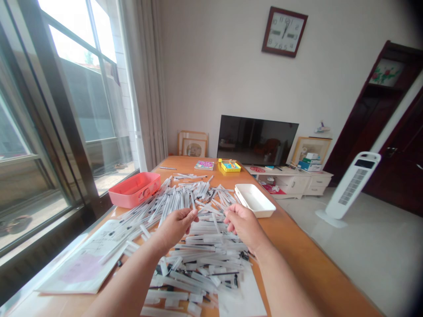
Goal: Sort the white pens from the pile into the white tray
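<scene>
A big heap of white pen barrels and parts (194, 229) covers the middle of the orange wooden table (297, 259). My left hand (176, 225) hovers over the heap with its fingers curled together in a pinch; whatever is in them is too small to name. My right hand (243, 223) is a little to the right, fingers bent and closed on a thin white piece I cannot make out. The two hands are a short gap apart, just above the pile.
A pink tray (135, 189) sits at the left of the heap, a white tray (254, 200) at the right. Paper sheets (89, 259) lie at the near left. A book (204, 165) and yellow box (230, 165) sit far back. A tower fan (350, 187) stands on the floor.
</scene>
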Action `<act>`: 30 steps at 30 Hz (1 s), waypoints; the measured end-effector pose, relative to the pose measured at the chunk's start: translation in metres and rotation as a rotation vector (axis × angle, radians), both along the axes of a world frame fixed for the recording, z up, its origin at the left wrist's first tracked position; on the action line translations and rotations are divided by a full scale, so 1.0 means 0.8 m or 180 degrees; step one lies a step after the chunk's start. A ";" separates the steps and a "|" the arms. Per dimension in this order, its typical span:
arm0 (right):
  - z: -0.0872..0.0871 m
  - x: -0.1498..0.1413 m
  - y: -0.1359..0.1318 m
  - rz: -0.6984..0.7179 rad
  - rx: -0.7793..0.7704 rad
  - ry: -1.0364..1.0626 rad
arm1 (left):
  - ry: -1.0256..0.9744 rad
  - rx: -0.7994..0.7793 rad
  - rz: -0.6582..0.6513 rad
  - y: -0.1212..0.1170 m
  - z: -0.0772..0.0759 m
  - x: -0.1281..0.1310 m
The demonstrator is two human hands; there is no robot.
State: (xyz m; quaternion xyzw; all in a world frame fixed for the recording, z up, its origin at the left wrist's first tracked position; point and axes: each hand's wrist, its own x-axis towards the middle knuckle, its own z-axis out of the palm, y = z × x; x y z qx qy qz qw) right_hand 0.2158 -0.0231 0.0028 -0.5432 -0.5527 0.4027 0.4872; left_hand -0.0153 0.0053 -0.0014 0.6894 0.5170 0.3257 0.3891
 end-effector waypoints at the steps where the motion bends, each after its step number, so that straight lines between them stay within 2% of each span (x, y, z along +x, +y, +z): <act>1: -0.004 0.001 0.001 0.0030 -0.0019 -0.0157 | 0.0025 -0.0015 0.0032 0.001 0.000 -0.002; 5: -0.021 0.004 0.007 0.0299 0.0018 -0.0827 | 0.0169 -0.0099 0.0062 0.000 0.002 -0.004; 8: -0.026 0.004 0.009 0.0229 0.0193 -0.1195 | 0.0104 -0.0150 -0.0083 -0.001 0.000 -0.004; 11: -0.020 0.000 0.006 0.0053 0.0880 -0.1569 | -0.0009 -0.0240 -0.0235 -0.004 -0.001 -0.002; 13: -0.015 -0.006 0.002 0.0182 0.1401 -0.1887 | -0.0093 -0.0319 -0.0306 -0.007 0.001 0.000; 15: -0.013 -0.011 -0.002 0.0375 0.1592 -0.2121 | -0.0343 -0.0414 -0.0378 -0.010 0.005 0.000; 20: -0.018 -0.014 -0.002 0.0240 0.1381 -0.2117 | -0.1747 -0.0872 -0.0337 -0.011 0.016 -0.004; 22: -0.020 -0.012 -0.001 0.0200 0.1196 -0.1990 | -0.2137 -0.0862 -0.0376 -0.011 0.019 -0.004; 26: -0.024 -0.009 0.001 0.0273 0.0887 -0.1786 | -0.2455 -0.0651 -0.0503 -0.011 0.018 0.001; 30: -0.021 -0.009 0.001 0.0433 0.0859 -0.1407 | -0.2369 -0.0330 -0.0390 -0.011 0.015 0.004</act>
